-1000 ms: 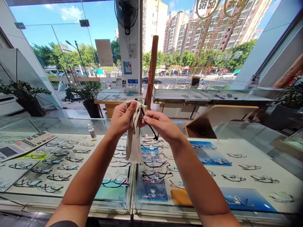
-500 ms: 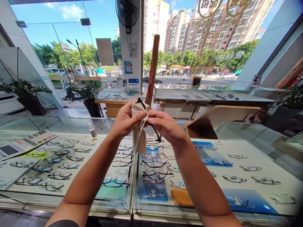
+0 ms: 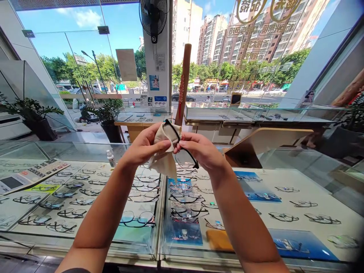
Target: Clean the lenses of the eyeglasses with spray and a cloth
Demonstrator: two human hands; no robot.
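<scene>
Above the glass display counter I hold a pair of dark-framed eyeglasses (image 3: 187, 154) between both hands. My left hand (image 3: 148, 146) is closed on a cream cleaning cloth (image 3: 167, 165), thumb pressed on it, with the cloth wrapped around one lens. The cloth's loose end hangs down. My right hand (image 3: 201, 149) pinches the frame near its middle with thumb and fingertips. The other lens and its dark rim show below the right fingers, tilted down to the right. Part of the frame stands out above the cloth.
Rows of eyeglasses lie inside the glass display counter (image 3: 159, 242) below. A small white bottle (image 3: 110, 158) and a calculator (image 3: 31, 174) are on the left. A wooden-backed mirror or stand (image 3: 267, 140) is at the right. A brown wooden post (image 3: 183, 83) rises beyond my hands.
The cloth has shifted and bunched to the left, its loose end spreading out. More of the dark frame and the right-hand lens now shows. Both hands still hold on.
</scene>
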